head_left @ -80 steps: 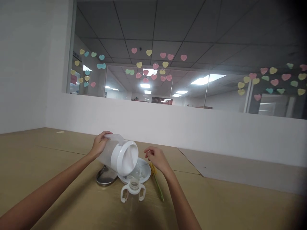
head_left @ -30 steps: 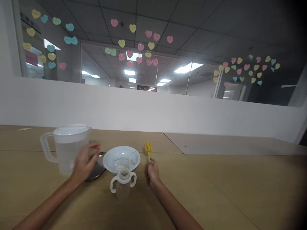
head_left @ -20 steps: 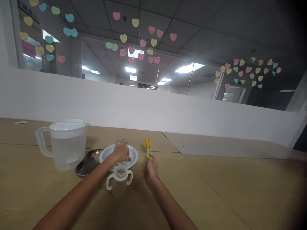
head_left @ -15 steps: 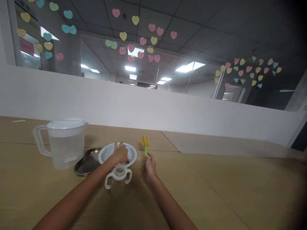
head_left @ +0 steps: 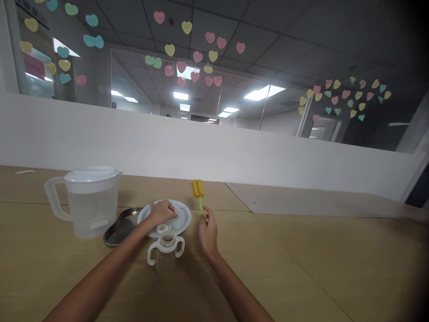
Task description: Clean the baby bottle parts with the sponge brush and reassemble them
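My right hand (head_left: 208,228) is closed around the green handle of a sponge bottle brush (head_left: 197,188), its yellow sponge head pointing up and away. Over a white plate (head_left: 183,223), my left hand (head_left: 162,212) pinches a small translucent bottle part (head_left: 176,213), too indistinct to name exactly. On the plate's near side lie a white ring (head_left: 162,228) and a clear piece beside it. Just in front of the plate, a clear baby bottle (head_left: 165,259) stands upright and uncapped, with a white two-handled holder (head_left: 152,252) around its neck.
A lidded translucent jug (head_left: 94,201) holding clear liquid stands at the left. Between it and the plate lies a kidney-shaped metal tray (head_left: 122,226). A white wall (head_left: 214,152) with glass above bounds the table's far side. A thin pale strip (head_left: 25,171) lies far left.
My left hand has lifted slightly and turned, a translucent part now showing at its fingertips. The white ring on the plate has come into view. The brush has shifted a little left and up.
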{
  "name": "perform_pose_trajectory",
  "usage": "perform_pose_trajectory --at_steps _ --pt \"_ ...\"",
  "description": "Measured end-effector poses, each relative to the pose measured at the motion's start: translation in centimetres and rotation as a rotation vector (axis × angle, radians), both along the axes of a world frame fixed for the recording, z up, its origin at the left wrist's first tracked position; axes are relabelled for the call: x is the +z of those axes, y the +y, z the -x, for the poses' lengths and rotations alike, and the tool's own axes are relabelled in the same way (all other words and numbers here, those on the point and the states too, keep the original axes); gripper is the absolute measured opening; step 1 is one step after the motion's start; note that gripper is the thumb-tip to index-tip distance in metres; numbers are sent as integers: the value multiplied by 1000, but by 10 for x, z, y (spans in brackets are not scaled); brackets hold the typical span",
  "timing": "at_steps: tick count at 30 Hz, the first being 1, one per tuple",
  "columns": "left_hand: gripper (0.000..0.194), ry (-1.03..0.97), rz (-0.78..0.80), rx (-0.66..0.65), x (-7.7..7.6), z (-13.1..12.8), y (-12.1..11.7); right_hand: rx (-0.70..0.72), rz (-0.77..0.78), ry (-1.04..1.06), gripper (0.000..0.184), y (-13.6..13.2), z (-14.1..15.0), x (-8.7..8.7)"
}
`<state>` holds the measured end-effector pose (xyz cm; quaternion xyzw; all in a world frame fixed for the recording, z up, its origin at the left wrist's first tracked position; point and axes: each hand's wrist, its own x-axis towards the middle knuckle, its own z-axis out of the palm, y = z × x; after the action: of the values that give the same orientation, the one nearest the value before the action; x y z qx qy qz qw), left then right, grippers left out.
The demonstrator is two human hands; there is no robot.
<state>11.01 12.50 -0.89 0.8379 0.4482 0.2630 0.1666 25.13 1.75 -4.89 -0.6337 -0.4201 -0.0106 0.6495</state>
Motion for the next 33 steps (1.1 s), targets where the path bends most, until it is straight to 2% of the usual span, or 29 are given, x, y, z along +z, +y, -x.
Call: perform_pose_trajectory --at_steps 4,10,16,18,22,26,31,33 --pt "13 -130 82 -39 9 8 8 38 44 -228 36 -10 11 4" --pt "29 -421 204 -164 24 18 10 92 126 -479 37 -14 17 1" --pt "37 -791 212 -191 40 24 6 -30 168 -508 37 -11 4 0" --pt "37 -856 185 -189 42 25 7 -49 175 -509 37 -11 3 -1" --pt "35 -829 12 -164 45 24 5 31 155 -662 37 -12 8 -4" --pt "29 -665 -163 -73 46 24 -5 57 127 -877 41 -12 11 -9" --pt "25 -551 -231 -36 44 25 -6 74 147 -1124 44 -13 2 -10" --pt "26 -526 -223 -32 42 25 -2 75 170 -1159 46 -13 -1 -9"
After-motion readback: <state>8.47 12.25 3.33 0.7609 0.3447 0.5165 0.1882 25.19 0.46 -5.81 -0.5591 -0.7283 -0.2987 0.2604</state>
